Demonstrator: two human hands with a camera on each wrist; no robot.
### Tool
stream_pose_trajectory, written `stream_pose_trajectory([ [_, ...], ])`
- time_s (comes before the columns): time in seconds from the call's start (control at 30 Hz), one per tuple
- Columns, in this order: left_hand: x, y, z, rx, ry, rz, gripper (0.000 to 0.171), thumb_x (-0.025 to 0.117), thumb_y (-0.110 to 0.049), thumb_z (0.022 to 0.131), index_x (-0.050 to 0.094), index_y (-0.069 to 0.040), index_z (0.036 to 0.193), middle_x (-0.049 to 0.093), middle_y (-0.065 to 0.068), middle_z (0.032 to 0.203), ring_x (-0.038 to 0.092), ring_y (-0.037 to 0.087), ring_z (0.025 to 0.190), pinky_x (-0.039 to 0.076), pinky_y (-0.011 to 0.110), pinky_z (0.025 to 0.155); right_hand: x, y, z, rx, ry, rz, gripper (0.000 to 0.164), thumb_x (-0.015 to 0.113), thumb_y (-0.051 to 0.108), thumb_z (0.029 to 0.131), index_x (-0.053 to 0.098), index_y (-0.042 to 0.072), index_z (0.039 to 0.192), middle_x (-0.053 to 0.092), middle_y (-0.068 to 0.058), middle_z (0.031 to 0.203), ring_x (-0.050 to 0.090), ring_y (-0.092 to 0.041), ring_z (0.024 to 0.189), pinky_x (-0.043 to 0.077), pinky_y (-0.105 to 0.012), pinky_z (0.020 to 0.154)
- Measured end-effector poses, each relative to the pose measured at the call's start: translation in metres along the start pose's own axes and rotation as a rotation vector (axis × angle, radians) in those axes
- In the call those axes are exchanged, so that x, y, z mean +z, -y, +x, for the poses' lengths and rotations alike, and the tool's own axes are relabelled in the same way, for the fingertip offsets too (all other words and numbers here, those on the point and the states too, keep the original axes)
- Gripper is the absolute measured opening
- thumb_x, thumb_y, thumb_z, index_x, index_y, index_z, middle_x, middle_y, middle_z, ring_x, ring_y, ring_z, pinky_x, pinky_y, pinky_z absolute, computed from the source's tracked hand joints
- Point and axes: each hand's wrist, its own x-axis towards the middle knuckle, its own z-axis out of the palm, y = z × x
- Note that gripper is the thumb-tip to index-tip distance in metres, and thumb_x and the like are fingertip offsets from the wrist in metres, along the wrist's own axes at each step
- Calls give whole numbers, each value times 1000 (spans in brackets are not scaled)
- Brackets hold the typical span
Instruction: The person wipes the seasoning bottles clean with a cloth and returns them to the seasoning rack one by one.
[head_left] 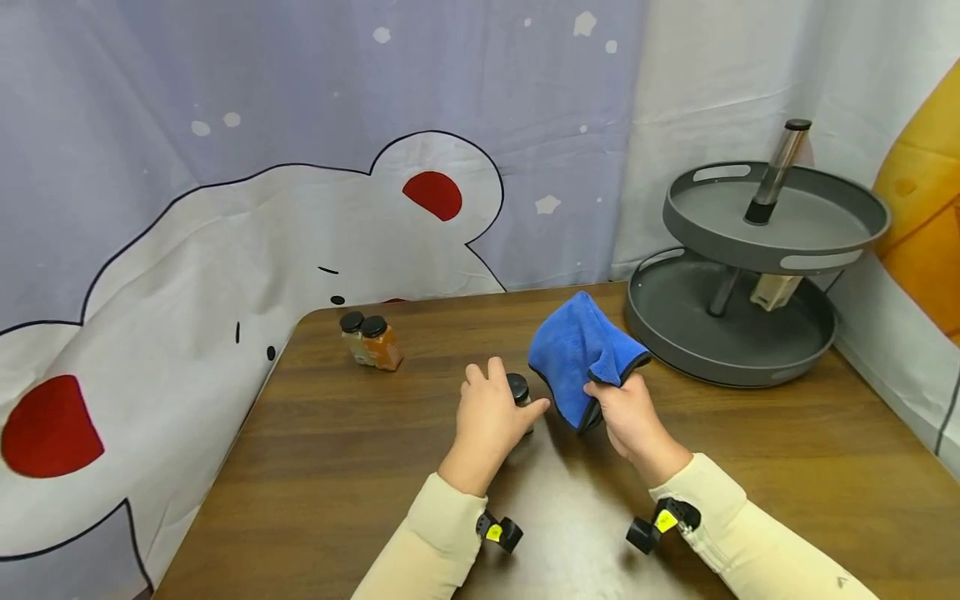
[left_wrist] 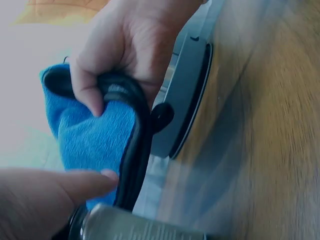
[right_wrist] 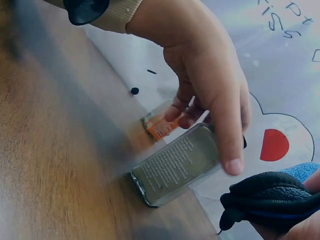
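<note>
A square glass jar (right_wrist: pixel 172 165) with greyish-green contents, printed white text and a black lid (head_left: pixel 517 387) stands on the table. Around its top is my left hand (head_left: pixel 489 417), fingers spread and thumb stretched out by the lid; part of the jar is hidden behind this hand. Just to the right, my right hand (head_left: pixel 633 417) pinches a blue cloth (head_left: pixel 577 354) with black edging, bunched and held above the table. In the left wrist view the cloth (left_wrist: pixel 95 135) hangs from the right hand's fingers, close to the left thumb (left_wrist: pixel 90 184).
Two more black-lidded jars, one pale (head_left: pixel 356 340) and one orange (head_left: pixel 382 346), stand side by side at the back left. A grey two-tier round tray (head_left: pixel 731 367) occupies the back right, with a small beige object (head_left: pixel 776 290) on its lower tier. A printed curtain (head_left: pixel 300 233) hangs behind.
</note>
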Motion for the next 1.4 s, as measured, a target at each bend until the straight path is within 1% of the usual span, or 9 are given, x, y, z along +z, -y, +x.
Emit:
stream_pose_trajectory([
  [0.1, 2, -5, -1, -28, -8, 70, 82, 80, -63, 77, 52, -2, 124, 51, 25, 111, 59, 39, 95, 57, 45, 71, 0, 0, 0, 8, -12, 0, 62, 49, -18, 83, 37, -14, 144, 45, -18, 145, 45, -17, 128, 33, -25, 110],
  [0.3, 4, -7, -1, -52, -11, 111, 70, 79, -58, 80, 53, -4, 115, 55, 23, 103, 59, 38, 92, 56, 44, 67, -1, -1, 0, 19, 13, -4, 63, 49, -18, 84, 35, -14, 146, 43, -19, 149, 42, -20, 132, 31, -28, 114],
  [0.47, 4, -6, 0, -42, 14, 98, 65, 78, -55, 82, 52, -4, 113, 57, 21, 99, 63, 37, 87, 56, 46, 66, 0, -2, 0, 18, 6, 1, 64, 48, -18, 84, 35, -14, 146, 43, -19, 150, 42, -21, 134, 30, -28, 114],
  [0.67, 5, 0, 4, -29, 62, 71, 62, 78, -51, 83, 52, -4, 114, 57, 21, 100, 63, 37, 87, 55, 47, 66, 0, -5, 0, 26, 7, 4, 65, 48, -18, 83, 34, -14, 147, 42, -19, 151, 41, -20, 134, 30, -27, 114],
  [0.77, 4, 3, 6, -19, 105, 47, 64, 78, -48, 84, 51, -3, 120, 56, 23, 104, 64, 37, 88, 56, 47, 68, 0, -7, 0, 32, 5, 5, 64, 48, -18, 83, 35, -14, 146, 43, -19, 150, 42, -19, 133, 31, -27, 114],
  [0.9, 3, 9, 9, -9, 156, -31, 65, 79, -41, 84, 48, 0, 124, 53, 24, 108, 66, 37, 85, 56, 47, 70, -1, -9, 1, 34, 14, 6, 63, 48, -18, 84, 36, -14, 146, 43, -20, 149, 43, -19, 131, 33, -26, 113],
  [1.0, 1, 13, 10, 14, 173, -91, 61, 81, -34, 83, 48, 2, 121, 52, 23, 108, 65, 37, 83, 56, 47, 72, 0, -10, 1, 37, 20, 2, 62, 48, -18, 85, 36, -14, 146, 43, -21, 150, 43, -20, 132, 33, -27, 112],
  [1.2, -3, 21, 13, 88, 206, -145, 53, 82, -27, 82, 54, 2, 116, 57, 16, 107, 64, 32, 91, 54, 44, 80, 2, -10, 0, 44, 27, -14, 61, 48, -17, 86, 36, -15, 146, 43, -22, 150, 42, -22, 134, 33, -29, 113],
  [1.4, -9, 29, 15, 129, 252, -198, 49, 84, -24, 81, 59, 1, 115, 63, 14, 108, 64, 31, 99, 52, 45, 87, 9, -11, -2, 10, 47, -33, 62, 49, -18, 86, 36, -14, 147, 42, -24, 152, 42, -28, 138, 33, -36, 115],
])
